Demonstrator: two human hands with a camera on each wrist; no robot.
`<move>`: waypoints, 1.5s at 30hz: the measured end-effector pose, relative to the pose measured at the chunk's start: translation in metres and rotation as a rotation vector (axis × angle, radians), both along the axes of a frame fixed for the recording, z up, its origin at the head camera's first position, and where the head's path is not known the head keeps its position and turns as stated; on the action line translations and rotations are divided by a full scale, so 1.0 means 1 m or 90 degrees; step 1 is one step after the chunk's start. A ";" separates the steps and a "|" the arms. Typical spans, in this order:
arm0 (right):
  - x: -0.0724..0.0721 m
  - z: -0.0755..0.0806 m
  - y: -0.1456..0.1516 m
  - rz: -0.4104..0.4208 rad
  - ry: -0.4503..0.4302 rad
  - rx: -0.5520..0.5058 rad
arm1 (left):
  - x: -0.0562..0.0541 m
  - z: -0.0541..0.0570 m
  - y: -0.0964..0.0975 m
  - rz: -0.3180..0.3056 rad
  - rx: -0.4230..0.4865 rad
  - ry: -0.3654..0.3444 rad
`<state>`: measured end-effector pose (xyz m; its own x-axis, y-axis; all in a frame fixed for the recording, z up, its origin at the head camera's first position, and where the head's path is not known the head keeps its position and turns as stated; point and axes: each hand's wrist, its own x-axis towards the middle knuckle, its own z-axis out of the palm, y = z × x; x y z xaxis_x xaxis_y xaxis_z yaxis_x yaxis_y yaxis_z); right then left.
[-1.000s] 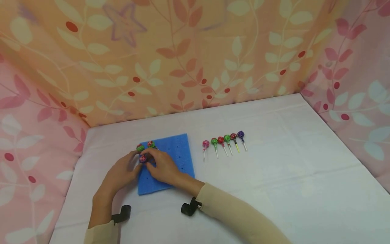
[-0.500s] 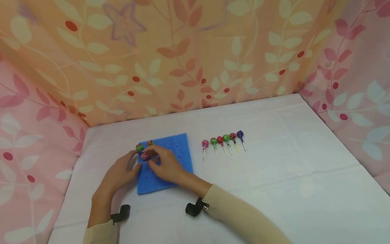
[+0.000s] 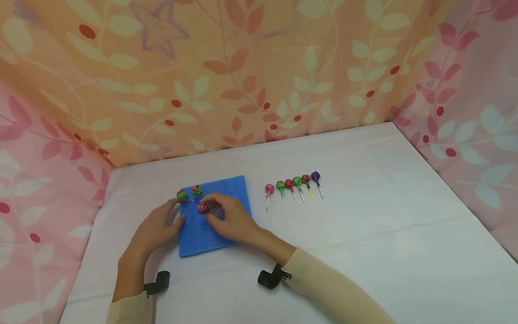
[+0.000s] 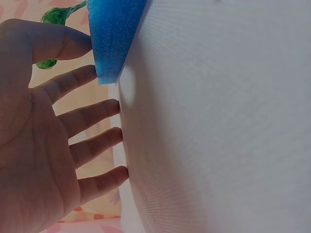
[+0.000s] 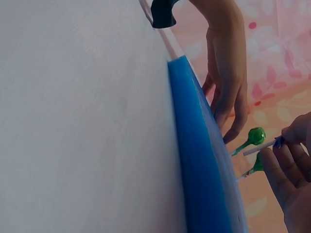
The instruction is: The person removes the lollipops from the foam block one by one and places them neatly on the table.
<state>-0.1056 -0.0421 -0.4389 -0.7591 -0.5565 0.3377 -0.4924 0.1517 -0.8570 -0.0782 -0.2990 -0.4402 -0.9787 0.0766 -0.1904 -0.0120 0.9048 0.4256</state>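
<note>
My right hand (image 3: pixel 232 220) pinches a lollipop (image 3: pixel 203 207) with a red and purple wrapper over the blue foam board (image 3: pixel 202 243). In the right wrist view, its white stick (image 5: pixel 257 148) slants toward the board, the bare end showing. My left hand (image 3: pixel 155 229) lies at the board's left edge; in the left wrist view its thumb (image 4: pixel 73 44) and index finger touch the foam's side, while the other fingers spread down to the table. Two lollipops with green and red wrappers, one at the far left corner (image 3: pixel 181 194) and another beside it (image 3: pixel 196 189), stick in the board.
Right of the board, several lollipops lie in a slanted row, from a pink one (image 3: pixel 269 188) to a purple one (image 3: pixel 315 176). Small holes dot the foam. A white cloth covers the table (image 3: pixel 364 216), with patterned curtains (image 3: pixel 259 67) behind and at both sides.
My right hand has shifted a little to the right across the board, carrying the lollipop. My left hand stays at the board's edge. The head view has turned slightly.
</note>
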 end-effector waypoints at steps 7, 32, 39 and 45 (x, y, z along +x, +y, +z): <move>0.001 0.000 0.018 -0.008 0.015 0.014 | 0.002 0.003 0.001 0.007 -0.005 -0.015; 0.006 0.002 0.062 -0.049 0.075 0.013 | 0.002 0.003 0.002 0.003 -0.004 -0.011; 0.005 0.004 0.074 -0.052 0.088 -0.005 | 0.001 0.002 0.002 0.002 0.000 -0.010; 0.006 0.008 0.083 -0.076 0.081 -0.016 | 0.002 0.001 0.002 0.005 -0.002 -0.014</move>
<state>-0.0991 0.0411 -0.4314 -0.7696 -0.4552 0.4478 -0.5766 0.1942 -0.7936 -0.0764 -0.2973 -0.4396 -0.9749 0.0681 -0.2122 -0.0287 0.9058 0.4228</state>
